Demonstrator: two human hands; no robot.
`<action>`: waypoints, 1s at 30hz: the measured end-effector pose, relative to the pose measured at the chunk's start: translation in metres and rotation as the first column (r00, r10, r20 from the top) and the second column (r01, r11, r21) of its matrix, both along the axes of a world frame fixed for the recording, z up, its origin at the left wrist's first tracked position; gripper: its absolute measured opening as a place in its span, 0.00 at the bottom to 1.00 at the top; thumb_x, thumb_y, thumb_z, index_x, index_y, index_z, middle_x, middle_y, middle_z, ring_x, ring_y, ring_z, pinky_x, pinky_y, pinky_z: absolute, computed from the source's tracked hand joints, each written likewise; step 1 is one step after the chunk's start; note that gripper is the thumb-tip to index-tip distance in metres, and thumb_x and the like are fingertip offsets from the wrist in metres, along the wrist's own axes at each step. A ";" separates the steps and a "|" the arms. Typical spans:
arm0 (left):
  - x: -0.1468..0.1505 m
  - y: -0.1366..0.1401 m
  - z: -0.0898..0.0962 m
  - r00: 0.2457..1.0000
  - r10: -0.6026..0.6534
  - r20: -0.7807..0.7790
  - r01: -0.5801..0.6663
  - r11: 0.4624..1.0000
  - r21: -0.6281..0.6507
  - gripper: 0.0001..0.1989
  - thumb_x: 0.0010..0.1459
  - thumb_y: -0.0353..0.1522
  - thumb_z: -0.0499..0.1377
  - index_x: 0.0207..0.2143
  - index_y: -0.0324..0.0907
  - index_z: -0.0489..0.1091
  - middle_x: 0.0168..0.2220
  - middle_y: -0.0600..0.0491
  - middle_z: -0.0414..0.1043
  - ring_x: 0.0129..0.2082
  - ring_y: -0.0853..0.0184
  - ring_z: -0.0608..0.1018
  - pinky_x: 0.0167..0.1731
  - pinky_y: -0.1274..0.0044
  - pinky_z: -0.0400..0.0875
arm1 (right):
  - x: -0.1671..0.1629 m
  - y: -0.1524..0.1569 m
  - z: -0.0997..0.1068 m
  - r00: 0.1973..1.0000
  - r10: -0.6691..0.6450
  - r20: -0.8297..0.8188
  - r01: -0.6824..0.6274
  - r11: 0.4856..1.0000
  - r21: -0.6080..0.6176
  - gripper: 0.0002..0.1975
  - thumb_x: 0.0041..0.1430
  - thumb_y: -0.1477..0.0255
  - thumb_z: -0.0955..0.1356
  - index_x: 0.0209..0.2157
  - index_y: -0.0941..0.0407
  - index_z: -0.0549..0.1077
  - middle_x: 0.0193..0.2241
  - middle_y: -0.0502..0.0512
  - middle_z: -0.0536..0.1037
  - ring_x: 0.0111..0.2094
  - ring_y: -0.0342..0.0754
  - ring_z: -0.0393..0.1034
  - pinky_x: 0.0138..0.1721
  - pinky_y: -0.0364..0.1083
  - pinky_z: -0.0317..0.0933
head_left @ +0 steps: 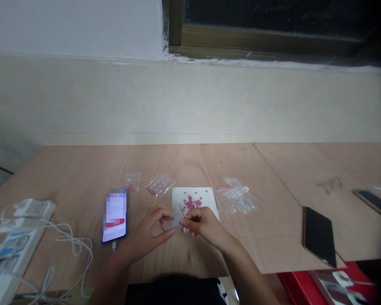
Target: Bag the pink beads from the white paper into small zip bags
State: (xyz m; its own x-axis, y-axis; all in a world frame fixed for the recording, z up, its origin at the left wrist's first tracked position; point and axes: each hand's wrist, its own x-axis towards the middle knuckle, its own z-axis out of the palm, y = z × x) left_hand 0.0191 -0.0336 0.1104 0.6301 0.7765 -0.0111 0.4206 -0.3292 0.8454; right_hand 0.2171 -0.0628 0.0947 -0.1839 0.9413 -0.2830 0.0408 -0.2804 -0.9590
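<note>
My left hand [150,235] and my right hand [201,224] meet over the near edge of a white paper sheet [209,194]. Between their fingertips they pinch a small clear bag [180,218] with a red strip; its contents are too small to tell. Several pink beads [192,201] lie loose on the sheet just beyond my fingers. Two small bags holding pink beads [160,183] [132,182] lie to the left of the sheet. A heap of empty clear bags [236,195] lies to its right.
A phone with a lit screen [115,216] lies left of my left hand, a cable plugged in. White power strips and tangled cables [22,241] fill the near left. A dark phone [319,235] rests near the table's right edge, another [374,203] farther right.
</note>
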 end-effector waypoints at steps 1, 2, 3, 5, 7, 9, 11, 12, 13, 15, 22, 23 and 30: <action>0.000 0.000 0.003 1.000 -0.002 0.000 0.002 1.000 -0.015 0.06 0.56 0.34 0.55 0.35 0.43 0.66 0.36 0.53 0.67 0.38 0.67 0.71 0.40 0.75 0.66 | -0.001 -0.002 0.002 1.000 0.002 -0.031 -0.002 1.000 -0.003 0.15 0.48 0.61 0.69 0.18 0.57 0.72 0.14 0.46 0.68 0.15 0.39 0.59 0.19 0.40 0.53; 0.000 -0.001 0.004 1.000 0.001 -0.002 -0.001 1.000 -0.028 0.05 0.56 0.34 0.55 0.34 0.42 0.66 0.35 0.53 0.67 0.37 0.67 0.70 0.39 0.76 0.66 | -0.002 -0.004 0.005 0.998 0.009 -0.064 -0.009 1.000 -0.003 0.15 0.49 0.60 0.68 0.19 0.57 0.72 0.14 0.46 0.69 0.16 0.39 0.61 0.20 0.41 0.55; -0.001 -0.003 0.004 1.000 0.006 -0.004 -0.006 0.999 -0.041 0.05 0.57 0.34 0.54 0.33 0.42 0.66 0.34 0.54 0.66 0.36 0.68 0.70 0.39 0.77 0.65 | -0.003 -0.006 0.007 0.995 0.018 -0.096 -0.018 1.000 -0.006 0.15 0.49 0.60 0.68 0.19 0.57 0.72 0.15 0.46 0.69 0.17 0.40 0.63 0.21 0.41 0.57; -0.002 -0.007 0.002 1.000 0.026 -0.009 -0.026 0.997 -0.067 0.07 0.59 0.34 0.51 0.32 0.41 0.65 0.32 0.54 0.66 0.34 0.69 0.70 0.36 0.78 0.64 | -0.004 -0.012 0.009 0.990 0.034 -0.138 -0.040 0.998 -0.043 0.16 0.49 0.60 0.68 0.20 0.58 0.71 0.15 0.47 0.70 0.18 0.41 0.65 0.23 0.42 0.60; -0.002 -0.012 -0.001 0.999 0.042 -0.019 -0.043 0.994 -0.096 0.09 0.60 0.35 0.50 0.31 0.41 0.65 0.30 0.55 0.65 0.32 0.70 0.69 0.33 0.79 0.63 | -0.007 -0.019 0.008 0.987 0.045 -0.151 -0.062 0.992 -0.111 0.16 0.48 0.58 0.69 0.21 0.58 0.71 0.15 0.48 0.71 0.17 0.42 0.67 0.22 0.42 0.61; 0.000 -0.018 -0.004 0.999 0.038 -0.032 -0.042 0.988 -0.146 0.11 0.60 0.36 0.48 0.31 0.41 0.65 0.29 0.56 0.65 0.31 0.70 0.69 0.31 0.80 0.62 | -0.010 -0.024 0.003 0.987 0.068 -0.148 -0.091 0.984 -0.155 0.18 0.46 0.57 0.69 0.22 0.59 0.70 0.16 0.49 0.72 0.17 0.42 0.67 0.20 0.42 0.60; 0.005 -0.022 -0.007 0.999 0.018 -0.044 -0.027 0.978 -0.205 0.13 0.61 0.37 0.47 0.30 0.40 0.65 0.27 0.57 0.64 0.29 0.71 0.68 0.29 0.80 0.60 | -0.013 -0.029 -0.002 0.987 0.093 -0.133 -0.113 0.982 -0.149 0.19 0.46 0.56 0.69 0.22 0.59 0.69 0.17 0.50 0.73 0.16 0.41 0.66 0.19 0.41 0.59; 0.007 -0.024 -0.008 0.999 0.007 -0.052 -0.019 0.973 -0.229 0.14 0.60 0.38 0.47 0.28 0.39 0.65 0.25 0.57 0.63 0.27 0.71 0.67 0.27 0.80 0.59 | -0.015 -0.031 -0.004 0.987 0.104 -0.122 -0.121 0.983 -0.136 0.19 0.46 0.56 0.69 0.22 0.59 0.69 0.17 0.50 0.73 0.16 0.40 0.65 0.18 0.40 0.58; 0.010 -0.025 -0.010 0.998 -0.002 -0.062 -0.013 0.969 -0.247 0.15 0.60 0.38 0.47 0.27 0.39 0.64 0.24 0.58 0.62 0.26 0.71 0.65 0.26 0.80 0.58 | -0.017 -0.032 -0.005 0.988 0.111 -0.111 -0.124 0.985 -0.120 0.18 0.47 0.56 0.69 0.22 0.59 0.68 0.17 0.49 0.72 0.16 0.39 0.64 0.18 0.40 0.57; 0.014 -0.026 -0.013 0.997 -0.019 -0.076 -0.002 0.964 -0.265 0.16 0.60 0.39 0.47 0.25 0.38 0.64 0.22 0.59 0.60 0.24 0.72 0.64 0.25 0.80 0.57 | -0.019 -0.034 -0.006 0.991 0.104 -0.089 -0.111 0.990 -0.085 0.18 0.48 0.58 0.69 0.21 0.58 0.66 0.15 0.47 0.70 0.15 0.38 0.62 0.18 0.39 0.55; 0.015 -0.017 -0.017 0.998 -0.063 -0.010 0.055 0.934 -0.353 0.17 0.60 0.39 0.45 0.24 0.38 0.64 0.21 0.59 0.59 0.21 0.74 0.61 0.21 0.82 0.54 | -0.020 -0.031 -0.008 0.980 0.106 -0.166 -0.118 0.991 -0.066 0.14 0.48 0.62 0.69 0.21 0.57 0.65 0.15 0.46 0.68 0.15 0.37 0.60 0.18 0.39 0.53; 0.015 -0.015 -0.017 0.998 -0.056 -0.003 0.050 0.925 -0.377 0.17 0.60 0.38 0.46 0.24 0.39 0.63 0.20 0.59 0.59 0.20 0.74 0.61 0.20 0.82 0.54 | -0.019 -0.029 -0.008 0.973 0.109 -0.202 -0.126 0.989 -0.074 0.14 0.48 0.62 0.69 0.22 0.57 0.66 0.16 0.47 0.69 0.15 0.38 0.60 0.18 0.39 0.53; 0.016 0.003 -0.027 0.998 -0.059 0.012 0.059 0.944 -0.326 0.14 0.56 0.34 0.48 0.23 0.37 0.67 0.19 0.59 0.58 0.20 0.74 0.60 0.21 0.82 0.52 | -0.009 -0.013 -0.021 0.965 -0.251 -0.070 0.247 0.967 -0.062 0.11 0.46 0.69 0.64 0.14 0.56 0.60 0.10 0.44 0.62 0.12 0.37 0.52 0.16 0.39 0.45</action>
State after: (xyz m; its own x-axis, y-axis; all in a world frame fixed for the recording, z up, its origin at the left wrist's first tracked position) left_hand 0.0356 -0.0308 0.0834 0.6750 0.6921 -0.2558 0.4065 -0.0595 0.9117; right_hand 0.2081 -0.0757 0.0739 0.0311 0.9443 -0.3276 -0.1101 -0.3225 -0.9401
